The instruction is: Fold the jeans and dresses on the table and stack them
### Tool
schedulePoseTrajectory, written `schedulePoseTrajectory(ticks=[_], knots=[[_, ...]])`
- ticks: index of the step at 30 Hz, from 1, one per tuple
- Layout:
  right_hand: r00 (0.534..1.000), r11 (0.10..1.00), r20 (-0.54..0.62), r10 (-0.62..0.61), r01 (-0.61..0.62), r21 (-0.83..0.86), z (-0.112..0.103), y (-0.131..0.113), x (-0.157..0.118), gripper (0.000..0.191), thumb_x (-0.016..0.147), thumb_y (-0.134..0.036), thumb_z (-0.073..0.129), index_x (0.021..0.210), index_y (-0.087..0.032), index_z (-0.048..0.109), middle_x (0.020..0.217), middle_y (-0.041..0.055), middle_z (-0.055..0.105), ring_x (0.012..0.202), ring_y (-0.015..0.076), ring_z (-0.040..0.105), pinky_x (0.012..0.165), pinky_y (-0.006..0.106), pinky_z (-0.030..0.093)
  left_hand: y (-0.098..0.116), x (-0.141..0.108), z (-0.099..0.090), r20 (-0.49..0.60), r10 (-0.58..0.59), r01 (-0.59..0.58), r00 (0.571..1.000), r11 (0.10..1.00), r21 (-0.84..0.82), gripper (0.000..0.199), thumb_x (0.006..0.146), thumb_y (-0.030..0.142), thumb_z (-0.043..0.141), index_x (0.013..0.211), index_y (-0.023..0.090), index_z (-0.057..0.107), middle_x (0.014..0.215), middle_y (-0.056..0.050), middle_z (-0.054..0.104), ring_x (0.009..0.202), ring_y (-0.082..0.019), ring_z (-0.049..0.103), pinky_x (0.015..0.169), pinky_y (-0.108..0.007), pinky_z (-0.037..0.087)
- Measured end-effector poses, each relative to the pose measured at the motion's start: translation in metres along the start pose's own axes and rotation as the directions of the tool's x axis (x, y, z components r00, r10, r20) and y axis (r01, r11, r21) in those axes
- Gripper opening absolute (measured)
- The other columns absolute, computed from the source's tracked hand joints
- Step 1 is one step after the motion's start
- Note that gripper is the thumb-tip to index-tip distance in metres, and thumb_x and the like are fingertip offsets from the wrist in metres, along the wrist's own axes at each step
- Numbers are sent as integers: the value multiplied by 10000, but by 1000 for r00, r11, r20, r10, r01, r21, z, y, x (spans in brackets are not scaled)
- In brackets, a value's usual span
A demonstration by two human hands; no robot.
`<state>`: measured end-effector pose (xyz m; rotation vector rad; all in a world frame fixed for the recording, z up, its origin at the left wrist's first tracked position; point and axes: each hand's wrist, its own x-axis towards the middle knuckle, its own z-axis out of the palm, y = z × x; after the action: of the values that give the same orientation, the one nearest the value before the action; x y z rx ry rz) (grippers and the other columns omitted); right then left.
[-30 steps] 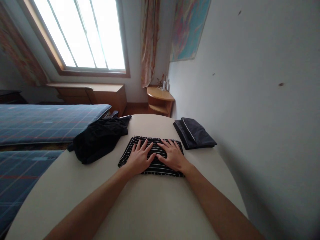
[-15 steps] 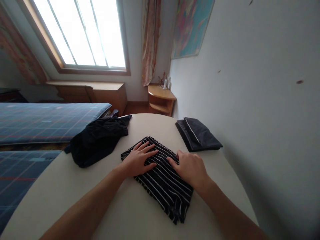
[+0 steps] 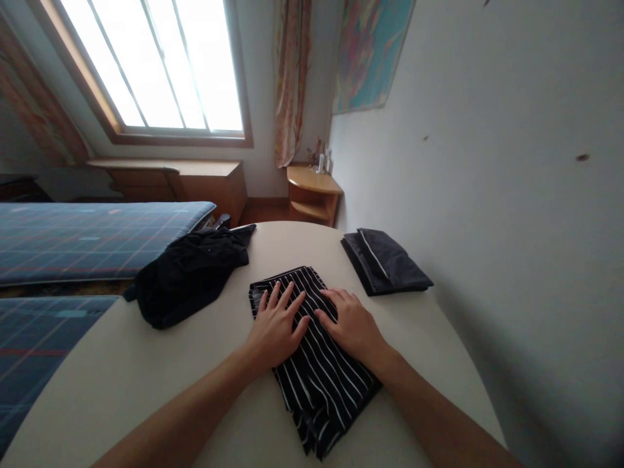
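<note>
A folded black garment with white stripes [image 3: 324,370] lies flat on the pale round table [image 3: 229,416] in front of me. Its near end is ragged and bunched. My left hand [image 3: 277,328] rests on the left part of the cloth, palm down with fingers spread. On the right side, my right hand [image 3: 351,325] lies over the garment's edge, fingers stretched and slightly bent, thumb apart. Neither hand grips the fabric. What lies beneath the palms is hidden.
Crumpled black clothing [image 3: 190,276] lies at the table's left edge. A folded dark garment [image 3: 390,260] sits at the back right, close to the white wall [image 3: 511,214]. Beds with plaid mattresses [image 3: 97,240] stand to the left, and a corner shelf [image 3: 314,182] is behind the table.
The striped garment has turned a little, its far end shifting right and its near end left. Both hands are still on it; the right hand's fingers are more extended.
</note>
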<state>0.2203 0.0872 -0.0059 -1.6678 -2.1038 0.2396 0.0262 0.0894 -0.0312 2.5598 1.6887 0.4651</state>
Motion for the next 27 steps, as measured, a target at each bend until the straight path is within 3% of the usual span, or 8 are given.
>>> schedulePoseTrajectory(ticks=[5,10,15,22,27], knots=[[983,984,42,179,-177,-34,-7,4,2,564,874,-467,650,1346,-169,570,1329,119,627,1155,273,632,988,379,488,-3,8,-5,-37,62,-63,997,998,-14,567,955,446,538,1486,259,469,1607,-56,356,1513,-327,217,1217,-558,218],[963,960,79,258,-246,-137,-14,4,4,497,888,-583,589,1171,-180,651,1145,115,718,1041,288,685,860,368,514,12,-4,-7,-86,-64,64,994,998,6,566,962,479,522,1472,235,493,1618,-79,332,1508,-368,209,1211,-579,219],[945,933,91,314,-289,-213,-12,5,9,476,939,-596,487,1109,-184,653,990,115,755,947,292,716,774,358,509,19,-12,-4,-3,-95,96,995,995,5,599,980,533,458,1522,280,423,1640,-74,273,1518,-389,142,1201,-618,188],[947,944,124,297,-271,-191,-12,3,8,405,970,-503,487,1099,-151,640,1029,154,746,960,299,718,766,358,511,17,-10,0,8,-57,57,998,997,-47,595,975,533,457,1516,288,431,1640,-66,275,1522,-387,119,1205,-634,155],[958,962,96,272,-267,-62,-13,-1,5,326,995,-394,481,1170,-135,575,1024,157,744,945,274,721,790,334,507,17,-7,4,-37,-42,39,998,996,-78,596,962,515,490,1509,287,435,1640,-51,281,1528,-370,113,1210,-622,155]])
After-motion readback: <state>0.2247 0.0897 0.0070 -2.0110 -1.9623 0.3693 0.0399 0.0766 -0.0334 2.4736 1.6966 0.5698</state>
